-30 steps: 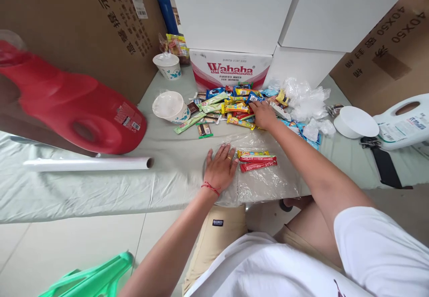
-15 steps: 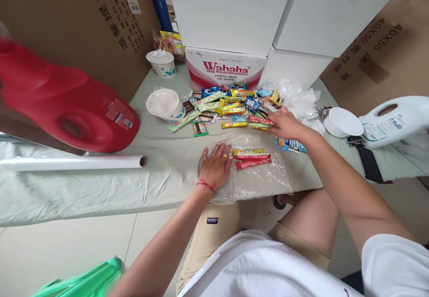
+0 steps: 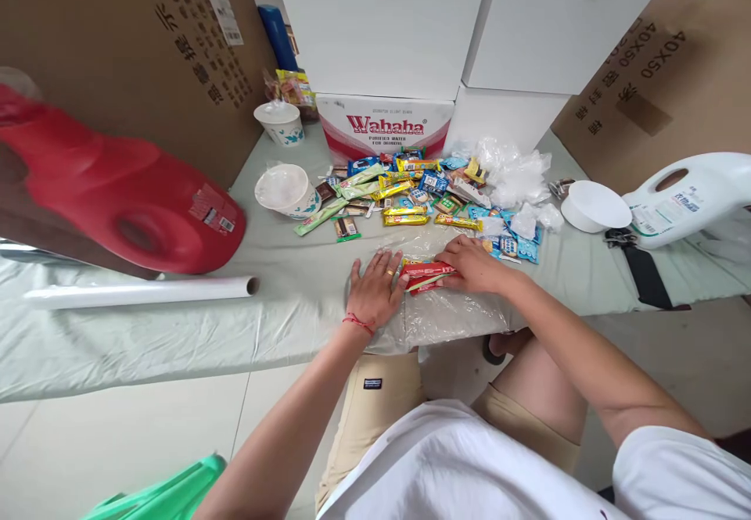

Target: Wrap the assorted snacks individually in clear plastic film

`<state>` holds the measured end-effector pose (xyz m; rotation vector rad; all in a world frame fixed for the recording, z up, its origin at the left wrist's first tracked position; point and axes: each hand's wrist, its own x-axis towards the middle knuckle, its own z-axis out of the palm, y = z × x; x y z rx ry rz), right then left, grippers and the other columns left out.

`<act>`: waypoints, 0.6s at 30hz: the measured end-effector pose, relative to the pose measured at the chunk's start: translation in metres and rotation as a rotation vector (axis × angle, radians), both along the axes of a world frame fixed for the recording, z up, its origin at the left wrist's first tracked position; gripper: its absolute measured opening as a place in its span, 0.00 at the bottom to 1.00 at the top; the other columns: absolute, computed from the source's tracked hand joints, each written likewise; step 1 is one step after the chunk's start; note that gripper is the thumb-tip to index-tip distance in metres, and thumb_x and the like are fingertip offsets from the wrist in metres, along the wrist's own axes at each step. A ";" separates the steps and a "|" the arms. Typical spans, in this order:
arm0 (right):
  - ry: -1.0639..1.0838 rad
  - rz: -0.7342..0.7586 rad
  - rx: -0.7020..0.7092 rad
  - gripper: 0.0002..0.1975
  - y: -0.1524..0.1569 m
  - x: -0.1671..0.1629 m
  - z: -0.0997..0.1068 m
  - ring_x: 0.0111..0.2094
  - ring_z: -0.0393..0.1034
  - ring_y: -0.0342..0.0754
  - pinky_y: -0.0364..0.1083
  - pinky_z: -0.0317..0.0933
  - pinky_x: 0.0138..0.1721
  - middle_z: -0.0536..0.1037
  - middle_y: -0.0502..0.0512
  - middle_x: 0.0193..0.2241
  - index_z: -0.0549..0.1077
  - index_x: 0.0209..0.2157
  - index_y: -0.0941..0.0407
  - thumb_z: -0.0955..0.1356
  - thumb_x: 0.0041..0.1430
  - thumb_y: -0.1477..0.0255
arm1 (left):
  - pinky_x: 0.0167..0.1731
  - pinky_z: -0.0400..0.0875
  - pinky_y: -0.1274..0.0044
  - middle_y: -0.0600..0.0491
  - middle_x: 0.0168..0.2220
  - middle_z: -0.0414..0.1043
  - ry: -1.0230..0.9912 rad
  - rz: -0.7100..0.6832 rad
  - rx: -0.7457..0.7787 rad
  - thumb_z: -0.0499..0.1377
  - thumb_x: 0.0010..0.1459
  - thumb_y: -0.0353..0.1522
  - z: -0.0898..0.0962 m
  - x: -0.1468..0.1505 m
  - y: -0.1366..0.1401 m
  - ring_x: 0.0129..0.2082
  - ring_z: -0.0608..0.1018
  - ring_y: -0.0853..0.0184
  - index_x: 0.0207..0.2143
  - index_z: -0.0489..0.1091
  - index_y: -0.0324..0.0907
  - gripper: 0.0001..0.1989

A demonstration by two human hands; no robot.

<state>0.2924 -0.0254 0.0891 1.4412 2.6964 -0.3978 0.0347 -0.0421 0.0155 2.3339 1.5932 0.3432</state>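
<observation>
A few bars (image 3: 427, 269) are lying on the plastic sheet (image 3: 454, 318), right hand (image 3: 469, 266) holding one, left hand (image 3: 374, 292) resting, fingers spread (most snacks (image 3: 394, 189) are remaining piled).

Your bare, gold-ringed left hand (image 3: 374, 289) lies palm down, fingers spread; your bare right hand (image 3: 470, 264), back upward, points leftward, fingers bent.

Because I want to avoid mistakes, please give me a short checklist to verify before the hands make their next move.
1. Left hand palm down, beside the red-wrapped bars: ok.
2. Right hand at the bars: ok.
3. Right hand's grip firm: cannot tell, its fingers hide the bars' ends.
4. Clear plastic sheet smooth: not ok, wrinkled.
5. Snack pile tidy: not ok, wrappers mixed and overlapping.
6. White roll apart from both hands: ok.
</observation>
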 end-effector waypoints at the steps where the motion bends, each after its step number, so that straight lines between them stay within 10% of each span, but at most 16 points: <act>1: 0.041 -0.011 -0.008 0.25 0.003 0.003 -0.001 0.52 0.64 0.63 0.56 0.55 0.51 0.78 0.65 0.48 0.77 0.58 0.55 0.69 0.67 0.54 | 0.73 0.43 0.48 0.48 0.75 0.57 0.024 -0.002 0.006 0.40 0.74 0.46 0.000 0.001 0.000 0.76 0.58 0.56 0.75 0.55 0.48 0.31; 6: 0.282 -0.081 -0.050 0.18 0.038 0.016 -0.008 0.50 0.72 0.57 0.53 0.59 0.56 0.82 0.62 0.47 0.80 0.54 0.57 0.65 0.72 0.64 | 0.73 0.43 0.48 0.48 0.75 0.55 0.104 -0.016 0.022 0.40 0.74 0.47 -0.003 0.002 0.001 0.76 0.57 0.56 0.74 0.55 0.52 0.31; 18: -0.058 -0.015 -0.354 0.16 0.074 -0.022 0.003 0.38 0.76 0.48 0.42 0.61 0.37 0.85 0.53 0.41 0.84 0.49 0.54 0.73 0.60 0.68 | 0.72 0.43 0.44 0.44 0.74 0.57 0.104 -0.042 0.068 0.41 0.75 0.46 -0.005 0.001 -0.001 0.76 0.57 0.54 0.72 0.60 0.51 0.30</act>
